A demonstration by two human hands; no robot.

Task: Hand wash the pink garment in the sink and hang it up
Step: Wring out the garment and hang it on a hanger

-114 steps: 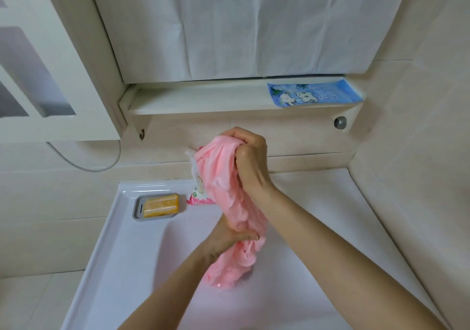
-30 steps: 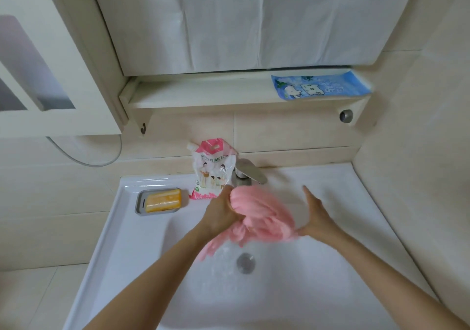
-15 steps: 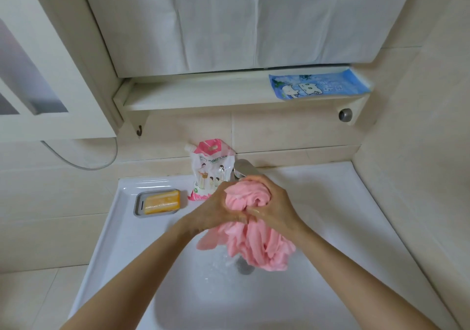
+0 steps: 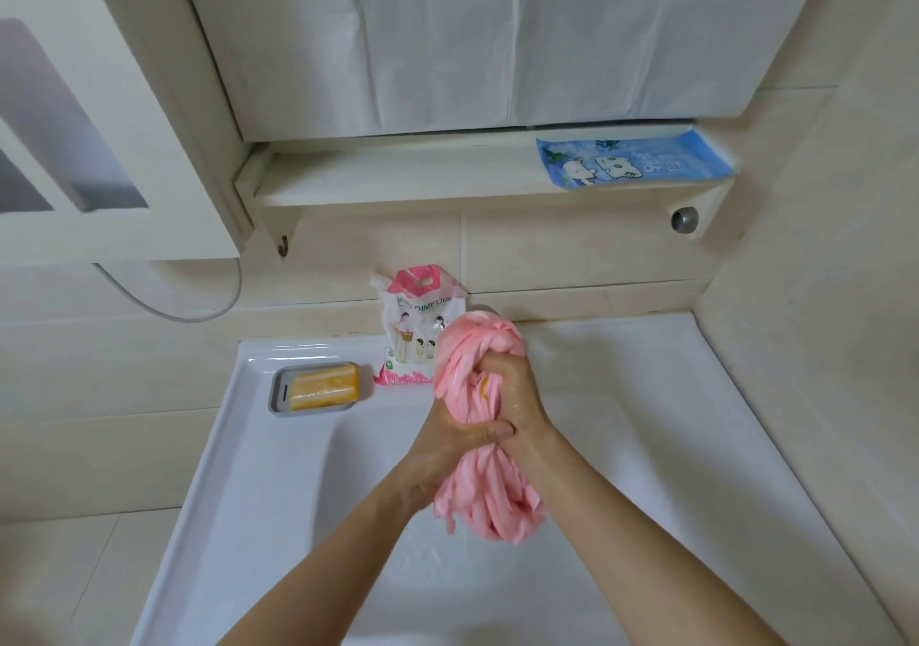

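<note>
The wet pink garment (image 4: 465,362) is bunched into a thick rope held upright above the white sink (image 4: 258,456). My right hand (image 4: 517,391) grips its upper part, fingers curled round the cloth just below the rounded top. My left hand (image 4: 447,441) grips it right beneath, thumb across the front, touching the right hand. The loose lower end (image 4: 492,501) hangs in folds over the basin. The tap and the drain are hidden behind the cloth and my hands.
A pink-and-white detergent pouch (image 4: 413,327) stands at the sink's back edge. Left of it sits a grey dish with orange soap (image 4: 321,386). A shelf (image 4: 398,182) above carries a blue packet (image 4: 631,160). A small hook (image 4: 283,246) is under the shelf.
Both hands have raised the garment and squeezed it into a tighter vertical bundle. A second ago only my left hand held it, low over the drain, with the right hand open beside it.
</note>
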